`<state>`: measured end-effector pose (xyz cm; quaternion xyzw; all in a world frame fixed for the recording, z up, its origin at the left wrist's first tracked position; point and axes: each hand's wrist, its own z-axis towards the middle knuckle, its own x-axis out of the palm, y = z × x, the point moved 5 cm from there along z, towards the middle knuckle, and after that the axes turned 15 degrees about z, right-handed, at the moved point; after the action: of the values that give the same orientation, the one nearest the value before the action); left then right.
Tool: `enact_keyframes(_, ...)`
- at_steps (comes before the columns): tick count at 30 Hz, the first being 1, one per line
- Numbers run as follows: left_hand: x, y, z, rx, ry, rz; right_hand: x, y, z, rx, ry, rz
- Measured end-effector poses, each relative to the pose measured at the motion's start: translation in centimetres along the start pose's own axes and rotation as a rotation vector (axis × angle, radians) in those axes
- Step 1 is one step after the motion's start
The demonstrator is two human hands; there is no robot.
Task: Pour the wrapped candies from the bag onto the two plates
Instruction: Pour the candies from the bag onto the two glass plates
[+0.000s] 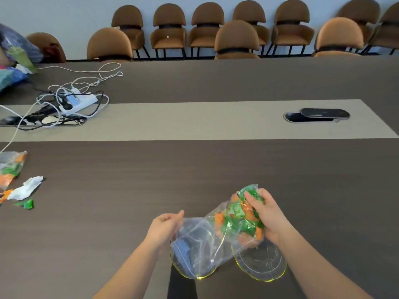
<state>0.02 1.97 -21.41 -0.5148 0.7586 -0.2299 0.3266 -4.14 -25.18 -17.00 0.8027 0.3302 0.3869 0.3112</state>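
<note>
My left hand [165,224] pinches the bag [207,238] mouth; my right hand [266,214] clamps the candies [239,219] end. Pour not started; next, tip toward the seven o'clock plate [176,263].

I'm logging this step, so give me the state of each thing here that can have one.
Clear plastic bag: held over the plates, candies bunched at one end.
Left plate: under the bag, no candies visible.
Right plate: empty.
Left hand: pinching the bag's empty end.
Right hand: gripping the candy-filled end.
Table cable hatch: lid open.
</note>
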Motion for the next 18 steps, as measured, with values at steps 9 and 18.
enact_keyframes(9, -0.2, 0.0, 0.3, 0.11, -0.115, 0.171, 2.5, 0.1, -0.6, -0.051, 0.115, -0.116)
enact_keyframes(18, -0.9, -0.8, 0.3, 0.15, -0.192, 0.317, 4.0, 0.4, -0.9, -0.054, 0.194, -0.209)
